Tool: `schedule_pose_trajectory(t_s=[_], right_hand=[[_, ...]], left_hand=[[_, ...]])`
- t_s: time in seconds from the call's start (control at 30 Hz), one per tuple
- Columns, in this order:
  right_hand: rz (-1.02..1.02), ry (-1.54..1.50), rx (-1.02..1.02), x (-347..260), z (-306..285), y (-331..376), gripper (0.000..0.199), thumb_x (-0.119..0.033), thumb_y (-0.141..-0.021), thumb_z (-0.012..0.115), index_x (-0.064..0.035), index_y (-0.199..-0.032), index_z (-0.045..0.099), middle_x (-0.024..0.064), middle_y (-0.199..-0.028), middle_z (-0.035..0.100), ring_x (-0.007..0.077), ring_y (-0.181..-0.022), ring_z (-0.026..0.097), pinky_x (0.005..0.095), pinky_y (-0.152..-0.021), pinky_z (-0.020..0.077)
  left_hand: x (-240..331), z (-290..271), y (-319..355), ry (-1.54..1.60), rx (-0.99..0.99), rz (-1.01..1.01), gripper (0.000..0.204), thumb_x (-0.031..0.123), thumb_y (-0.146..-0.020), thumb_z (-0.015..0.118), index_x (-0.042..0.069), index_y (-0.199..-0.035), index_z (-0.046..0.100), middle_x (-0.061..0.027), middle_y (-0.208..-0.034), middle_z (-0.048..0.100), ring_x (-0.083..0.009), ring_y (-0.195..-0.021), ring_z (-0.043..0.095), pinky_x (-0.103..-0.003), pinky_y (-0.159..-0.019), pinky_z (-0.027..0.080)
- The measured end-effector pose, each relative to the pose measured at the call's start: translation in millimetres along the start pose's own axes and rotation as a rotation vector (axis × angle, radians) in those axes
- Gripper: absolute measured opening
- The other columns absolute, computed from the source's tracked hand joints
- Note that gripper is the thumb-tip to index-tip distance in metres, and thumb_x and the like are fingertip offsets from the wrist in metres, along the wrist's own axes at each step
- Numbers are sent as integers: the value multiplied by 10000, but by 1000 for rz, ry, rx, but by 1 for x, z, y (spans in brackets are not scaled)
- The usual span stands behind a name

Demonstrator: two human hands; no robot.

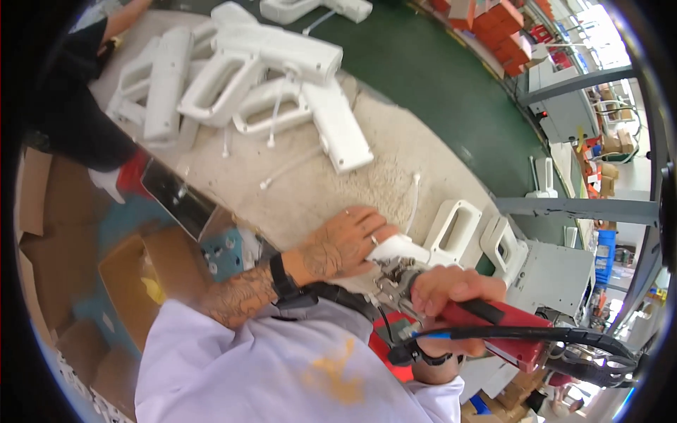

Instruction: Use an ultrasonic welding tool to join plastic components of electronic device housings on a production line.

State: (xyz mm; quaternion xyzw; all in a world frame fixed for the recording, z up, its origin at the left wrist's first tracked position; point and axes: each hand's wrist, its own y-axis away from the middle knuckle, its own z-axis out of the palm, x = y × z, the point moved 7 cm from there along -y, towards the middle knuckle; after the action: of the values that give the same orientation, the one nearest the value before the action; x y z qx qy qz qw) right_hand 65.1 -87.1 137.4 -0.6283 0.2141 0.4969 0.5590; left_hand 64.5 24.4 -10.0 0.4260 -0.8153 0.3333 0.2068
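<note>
- The left hand [345,243] lies flat over a white plastic moulded part [398,248] at the near edge of the desk [317,190], fingers [374,225] spread and pressing down on it rather than wrapped round it.
- The right hand [451,299] has its fingers closed round the grip of a red power tool [504,331], whose metal nose [395,278] sits just beside the left hand's thumb side.
- A black hose [536,335] trails from the tool to the right.
- More white pistol-shaped housings [268,77] are heaped at the far left of the desk.
- Risk, as I judge it: the nose works so near the left hand that a slip could nick it.
- The part overhangs the desk edge; uneven pressure could tip it.
- The hose could snag and jerk the tool off line.
</note>
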Motion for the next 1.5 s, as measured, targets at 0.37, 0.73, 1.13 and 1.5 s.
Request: schedule_pose_trajectory(t_s=[0.37, 0.73, 1.13, 1.5], right_hand=[[-253, -128, 131, -72, -57, 23, 564, -535, -926, 605, -6, -1050, 453, 88, -636, 525, 209, -465, 510, 300, -437, 438], [-233, -136, -79, -68, -129, 34, 728, -517, -894, 667, 31, -1315, 436, 172, -794, 606, 260, -606, 572, 371, -514, 460], [-189, 23, 48, -57, -134, 15, 627, -454, -874, 718, 14, -1228, 496, 151, -859, 620, 256, -639, 594, 368, -539, 480], [-185, 225, 530, -58, -135, 41, 718, -686, -861, 577, -16, -1095, 466, 22, -573, 457, 139, -450, 447, 258, -435, 379]], left_hand=[[-35, -38, -176, -947, -78, 85, 418, 416, -783, 649, 35, -950, 691, -128, -1091, 624, -322, -1202, 510, -497, -1060, 372], [-321, -226, -264, -868, -379, -318, 458, 401, -832, 649, -54, -881, 671, -258, -917, 679, -401, -904, 662, -456, -823, 522], [-410, -203, -255, -992, -812, -598, 319, 173, -795, 578, -84, -969, 649, -277, -1005, 672, -367, -988, 666, -363, -879, 518], [-93, -118, -232, -363, -430, 233, 296, 146, -900, 541, 18, -1167, 564, -228, -989, 644, -424, -948, 617, -444, -830, 508]])
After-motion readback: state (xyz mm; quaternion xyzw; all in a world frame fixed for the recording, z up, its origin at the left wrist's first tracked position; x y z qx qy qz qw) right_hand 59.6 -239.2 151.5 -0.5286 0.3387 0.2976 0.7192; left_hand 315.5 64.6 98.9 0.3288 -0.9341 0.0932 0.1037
